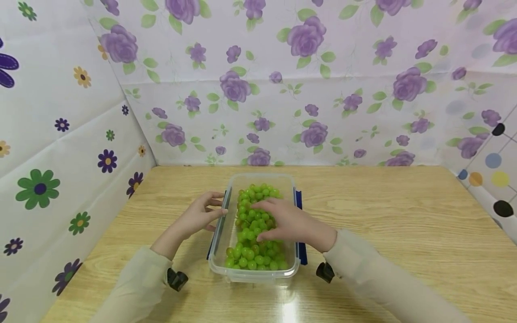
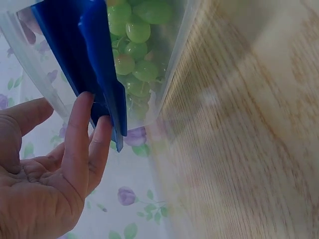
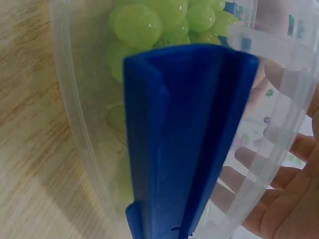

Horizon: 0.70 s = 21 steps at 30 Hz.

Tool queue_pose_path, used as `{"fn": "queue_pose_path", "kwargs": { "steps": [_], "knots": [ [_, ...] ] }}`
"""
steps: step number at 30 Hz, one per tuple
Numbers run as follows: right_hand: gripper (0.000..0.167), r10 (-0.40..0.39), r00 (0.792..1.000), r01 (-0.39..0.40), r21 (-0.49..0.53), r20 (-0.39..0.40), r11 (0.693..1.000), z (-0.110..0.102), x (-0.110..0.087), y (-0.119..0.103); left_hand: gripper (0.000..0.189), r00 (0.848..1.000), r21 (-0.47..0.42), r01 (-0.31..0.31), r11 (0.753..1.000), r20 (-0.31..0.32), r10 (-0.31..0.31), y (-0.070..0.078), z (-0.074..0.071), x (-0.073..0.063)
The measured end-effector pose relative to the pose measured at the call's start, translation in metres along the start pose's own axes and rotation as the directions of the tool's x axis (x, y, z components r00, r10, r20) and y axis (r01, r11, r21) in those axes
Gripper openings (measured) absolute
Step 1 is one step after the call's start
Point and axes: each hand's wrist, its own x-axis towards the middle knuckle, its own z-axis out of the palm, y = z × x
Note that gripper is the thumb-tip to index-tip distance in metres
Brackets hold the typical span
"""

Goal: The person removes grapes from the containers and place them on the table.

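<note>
A clear plastic container (image 1: 226,270) with a pale rim stands on the table, holding bunches of green grapes (image 1: 246,258). Blue latch flaps hang outward on its two long sides, the left flap (image 2: 84,55) and the right flap (image 3: 184,114). At the left side is my left hand (image 1: 195,220), its thumb by the rim and its fingertips touching the blue flap from outside. Reaching over the right rim, my right hand (image 1: 288,220) is above the grapes with fingers spread. Whether its fingertips touch the grapes I cannot tell. No grape shows lifted from the bunches.
The wooden table (image 1: 383,215) extends to both sides of the container. Flowered cloth (image 1: 274,112) covers the wall behind, and another patterned sheet (image 1: 76,148) lines the left. Black cameras sit on both wrists, the left camera (image 1: 177,279) and the right camera (image 1: 325,272).
</note>
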Motion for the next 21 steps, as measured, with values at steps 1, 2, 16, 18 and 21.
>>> {"fn": "queue_pose_path", "kwargs": {
  "steps": [1, 2, 16, 18, 21],
  "knots": [
    [0.069, 0.004, 1.0, -0.004, 0.004, 0.004, 1.0, 0.0, 0.0, 0.0, 0.056, 1.0, -0.004, 0.006, 1.0, 0.0, -0.006, 0.0, 0.0, 0.0],
    [0.069, 0.008, 1.0, -0.008, 0.01, 0.01, 1.0, 0.001, 0.001, 0.0, 0.056, 1.0, -0.011, 0.013, 1.0, 0.001, -0.013, 0.001, 0.0, 0.0],
    [0.068, 0.068, 0.996, -0.066, -0.03, 0.063, 0.997, 0.016, 0.008, 0.003, 0.057, 0.998, -0.076, 0.051, 0.996, 0.034, -0.048, 0.005, 0.0, -0.002],
    [0.068, 0.073, 0.995, -0.07, -0.053, 0.067, 0.996, 0.017, 0.009, 0.003, 0.058, 0.998, -0.08, 0.053, 0.995, 0.039, -0.05, 0.005, -0.001, -0.002],
    [0.066, 0.08, 0.994, -0.074, -0.079, 0.071, 0.994, 0.018, 0.01, 0.002, 0.058, 0.998, -0.089, 0.057, 0.994, 0.044, -0.054, 0.004, -0.002, -0.002]
  ]
}}
